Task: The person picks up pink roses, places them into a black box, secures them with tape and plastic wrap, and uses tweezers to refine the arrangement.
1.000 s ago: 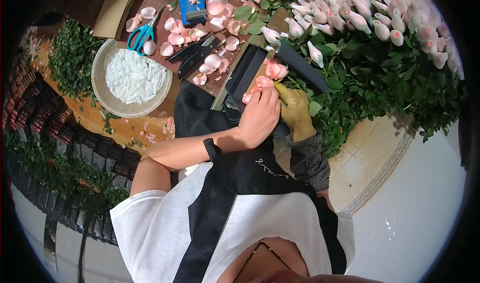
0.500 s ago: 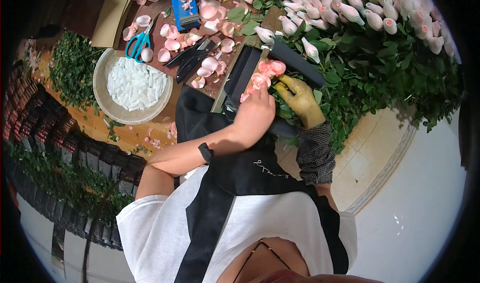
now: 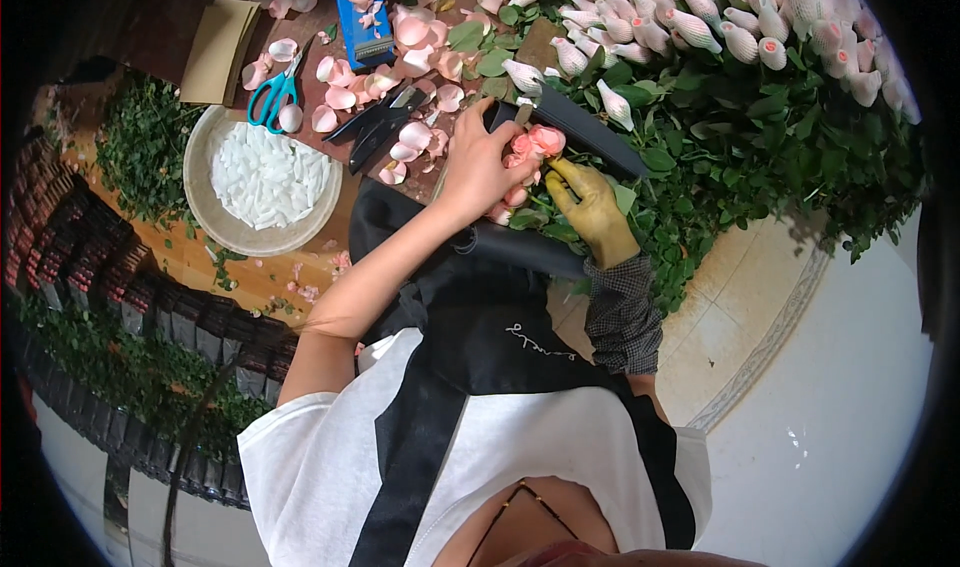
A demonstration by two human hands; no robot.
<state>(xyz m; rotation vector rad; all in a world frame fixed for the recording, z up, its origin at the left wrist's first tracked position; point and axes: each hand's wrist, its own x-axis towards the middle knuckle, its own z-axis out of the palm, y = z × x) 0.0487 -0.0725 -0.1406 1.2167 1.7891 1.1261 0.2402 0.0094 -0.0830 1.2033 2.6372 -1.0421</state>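
Note:
Pink roses [image 3: 540,144] lie in a black padded holder [image 3: 595,135] in front of me, their leafy stems pointing toward my body. Beside the blooms is my bare left hand [image 3: 477,167], its thumb against the petals and its fingers bent over the holder's left side. A piece of brown cardboard [image 3: 523,115] shows by those fingertips; what they grip is hidden. My right hand [image 3: 597,212], in a yellow glove, pinches the rose stems just below the flowers, on their right.
Many net-sleeved roses [image 3: 740,42] are heaped at the far right above dense leaves. Left lie a black stapler [image 3: 375,127], teal scissors [image 3: 272,97], a bowl [image 3: 200,192] of white pieces and cardboard sheets [image 3: 215,52]. Loose petals [image 3: 340,97] litter the table.
My left hand has moved from on top of the blooms up and left to the holder's left side. My right hand stays at the stems, with only a slight shift.

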